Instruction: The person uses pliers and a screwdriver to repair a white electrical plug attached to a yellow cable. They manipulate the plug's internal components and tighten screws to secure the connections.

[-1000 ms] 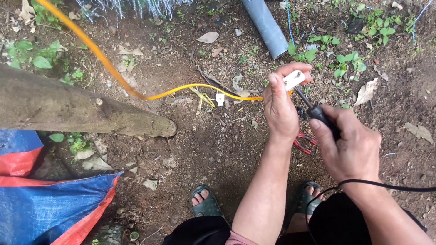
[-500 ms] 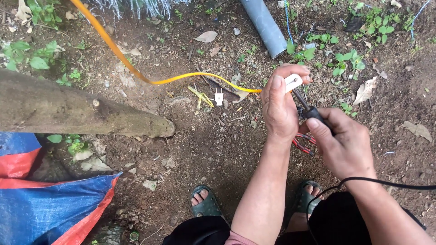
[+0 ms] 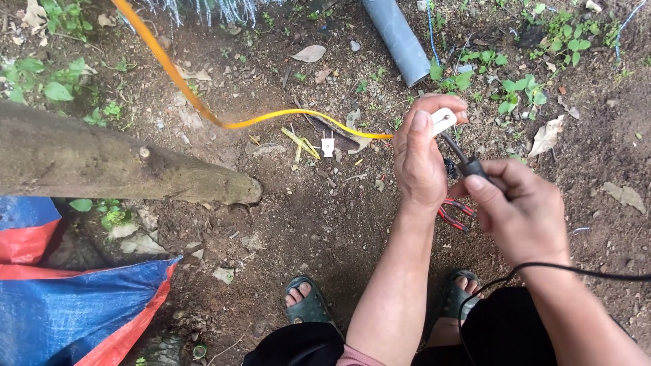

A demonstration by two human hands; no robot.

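My left hand (image 3: pixel 419 157) is closed around a small white plug part (image 3: pixel 443 120) at the end of a yellow cable (image 3: pixel 203 108) that runs off up and to the left across the soil. My right hand (image 3: pixel 519 210) grips the black handle of a screwdriver (image 3: pixel 466 163) whose thin shaft points up into the white part. Red-handled pliers (image 3: pixel 456 213) lie on the ground between and below my hands, partly hidden. A black cord (image 3: pixel 576 270) crosses my right wrist.
A thick log (image 3: pixel 102 163) lies at the left, with a blue and red tarp (image 3: pixel 74 305) below it. A grey pipe (image 3: pixel 399 37) sits at the top. A small white plug piece (image 3: pixel 328 146) and yellow wire scraps lie on the dirt. My sandalled feet (image 3: pixel 308 305) are at the bottom.
Both hands have stayed together on the white part; the right hand has shifted slightly along the screwdriver. The yellow cable has moved a little.
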